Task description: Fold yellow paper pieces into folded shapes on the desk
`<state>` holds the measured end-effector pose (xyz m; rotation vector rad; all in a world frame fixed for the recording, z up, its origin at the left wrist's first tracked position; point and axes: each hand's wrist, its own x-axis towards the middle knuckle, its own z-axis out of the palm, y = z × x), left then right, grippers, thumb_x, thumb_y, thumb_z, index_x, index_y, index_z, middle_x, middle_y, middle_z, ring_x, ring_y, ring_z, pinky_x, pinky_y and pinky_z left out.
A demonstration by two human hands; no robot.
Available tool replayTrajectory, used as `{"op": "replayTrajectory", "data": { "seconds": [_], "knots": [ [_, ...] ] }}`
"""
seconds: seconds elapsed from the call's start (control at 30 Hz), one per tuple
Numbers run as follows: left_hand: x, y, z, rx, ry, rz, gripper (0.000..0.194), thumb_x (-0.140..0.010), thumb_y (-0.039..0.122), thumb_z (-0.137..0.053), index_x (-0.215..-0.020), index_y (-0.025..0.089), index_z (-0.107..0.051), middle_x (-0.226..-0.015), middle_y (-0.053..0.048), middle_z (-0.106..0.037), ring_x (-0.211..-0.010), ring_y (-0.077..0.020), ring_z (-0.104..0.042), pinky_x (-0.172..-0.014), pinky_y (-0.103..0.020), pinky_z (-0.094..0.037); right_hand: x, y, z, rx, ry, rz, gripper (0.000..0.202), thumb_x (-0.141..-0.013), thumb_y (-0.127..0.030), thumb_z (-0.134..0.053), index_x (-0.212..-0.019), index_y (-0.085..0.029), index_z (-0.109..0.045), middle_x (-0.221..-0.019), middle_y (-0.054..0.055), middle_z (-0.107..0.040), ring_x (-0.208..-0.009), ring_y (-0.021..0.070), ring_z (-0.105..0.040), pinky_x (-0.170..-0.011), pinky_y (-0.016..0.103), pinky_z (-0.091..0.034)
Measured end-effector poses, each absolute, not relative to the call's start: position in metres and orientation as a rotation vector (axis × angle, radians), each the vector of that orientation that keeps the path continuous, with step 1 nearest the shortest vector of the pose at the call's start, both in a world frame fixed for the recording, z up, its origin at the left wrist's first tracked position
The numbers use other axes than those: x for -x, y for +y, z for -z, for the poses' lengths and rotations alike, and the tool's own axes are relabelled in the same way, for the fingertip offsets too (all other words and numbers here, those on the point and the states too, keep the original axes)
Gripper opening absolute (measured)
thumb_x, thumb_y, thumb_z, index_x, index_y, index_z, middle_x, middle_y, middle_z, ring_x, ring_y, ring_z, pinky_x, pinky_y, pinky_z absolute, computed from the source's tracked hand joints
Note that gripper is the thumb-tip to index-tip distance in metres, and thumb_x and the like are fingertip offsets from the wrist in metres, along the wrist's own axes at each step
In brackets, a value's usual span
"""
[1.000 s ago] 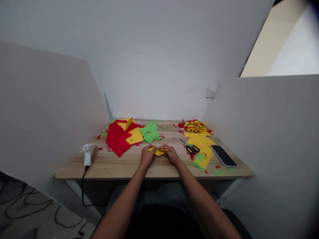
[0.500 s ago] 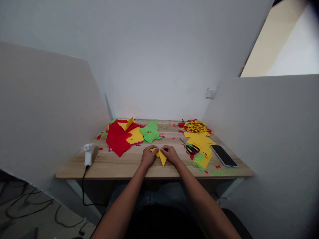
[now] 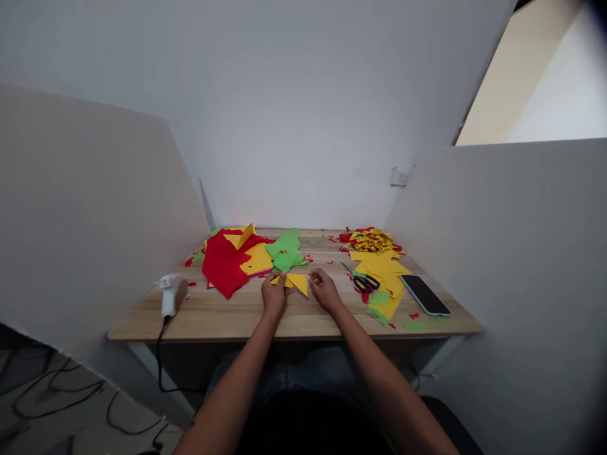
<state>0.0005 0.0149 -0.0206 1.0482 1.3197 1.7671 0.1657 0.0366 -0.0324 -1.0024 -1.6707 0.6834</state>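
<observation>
My left hand (image 3: 275, 296) pinches a folded piece of yellow paper (image 3: 298, 282) just above the front middle of the table. The paper's pointed flap spreads out to the right of my fingers, and its left tip shows beyond my thumb. Close to the paper's right edge, my right hand (image 3: 325, 291) is apart from it, fingers loosely bent and parted, with nothing visible in them. Green crepe paper (image 3: 287, 251) lies just behind my left hand. Black-handled scissors (image 3: 365, 282) rest to the right of my right hand.
A white glue gun (image 3: 168, 297) with a black cord stands at the table's left. Red paper (image 3: 222, 262) lies over yellow sheets at the back left. At the right are yellow paper pieces (image 3: 386, 268), a pleated yellow bundle (image 3: 372, 241) and a phone (image 3: 425, 295). Partitions flank both sides.
My right hand has let go of the yellow paper and is now apart from it. My left hand has moved slightly left and away from me with the paper, whose flap now points more rightward.
</observation>
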Motion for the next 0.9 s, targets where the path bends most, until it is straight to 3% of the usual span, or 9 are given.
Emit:
{"op": "replayTrajectory", "data": {
  "seconds": [0.07, 0.17, 0.3, 0.5, 0.67, 0.9],
  "knots": [
    [-0.001, 0.015, 0.021, -1.084, 1.304, -1.750, 0.030, -0.074, 0.046, -0.062, -0.081, 0.017, -0.059, -0.064, 0.001, -0.057, -0.048, -0.0111, -0.051, -0.045, -0.021, -0.042, -0.166, 0.035, 0.032, 0.945, -1.702, -0.712, 0.035, -0.075, -0.021, -0.052, -0.109, -0.021, -0.063, -0.096, 0.003, -0.062, -0.070, 0.0135, -0.052, -0.063, 0.024, -0.043],
    [-0.001, 0.014, 0.020, -1.151, 1.293, -1.738, 0.026, -0.074, 0.042, -0.061, -0.079, 0.017, -0.059, -0.066, 0.000, -0.057, -0.052, -0.0118, -0.052, -0.047, -0.021, -0.043, -0.165, 0.033, 0.030, 0.889, -1.786, -0.761, 0.032, -0.074, -0.020, -0.056, -0.103, -0.022, -0.068, -0.103, 0.004, -0.063, -0.075, 0.0141, -0.054, -0.068, 0.026, -0.045],
    [-0.002, 0.014, 0.022, -1.245, 1.261, -1.696, 0.020, -0.074, 0.036, -0.059, -0.079, 0.017, -0.061, -0.071, -0.001, -0.060, -0.061, -0.0140, -0.057, -0.052, -0.022, -0.045, -0.165, 0.034, 0.027, 0.859, -1.717, -0.795, 0.021, -0.079, -0.030, -0.057, -0.094, -0.019, -0.068, -0.096, 0.004, -0.067, -0.083, 0.0171, -0.058, -0.077, 0.029, -0.046],
    [-0.004, 0.014, 0.024, -1.293, 1.173, -1.555, 0.020, -0.070, 0.032, -0.061, -0.083, 0.016, -0.061, -0.074, -0.001, -0.063, -0.062, -0.0148, -0.059, -0.054, -0.023, -0.046, -0.167, 0.039, 0.033, 1.045, -1.640, -0.845, 0.031, -0.081, -0.043, -0.057, -0.082, -0.014, -0.067, -0.075, 0.006, -0.068, -0.071, 0.0192, -0.059, -0.064, 0.028, -0.046],
    [-0.005, 0.013, 0.025, -1.343, 1.187, -1.490, 0.023, -0.067, 0.031, -0.065, -0.084, 0.015, -0.064, -0.076, -0.002, -0.065, -0.058, -0.0136, -0.058, -0.053, -0.024, -0.046, -0.168, 0.043, 0.039, 1.097, -1.563, -0.777, 0.029, -0.079, -0.041, -0.059, -0.084, -0.013, -0.064, -0.079, 0.007, -0.067, -0.070, 0.0198, -0.060, -0.063, 0.029, -0.046],
    [-0.004, 0.015, 0.028, -1.476, 1.247, -1.530, 0.021, -0.065, 0.027, -0.066, -0.083, 0.016, -0.068, -0.078, -0.003, -0.068, -0.070, -0.0166, -0.061, -0.066, -0.027, -0.048, -0.168, 0.040, 0.031, 0.926, -1.514, -0.732, 0.025, -0.078, -0.034, -0.057, -0.097, -0.018, -0.056, -0.086, 0.003, -0.063, -0.074, 0.0165, -0.057, -0.068, 0.027, -0.046]
  ]
}}
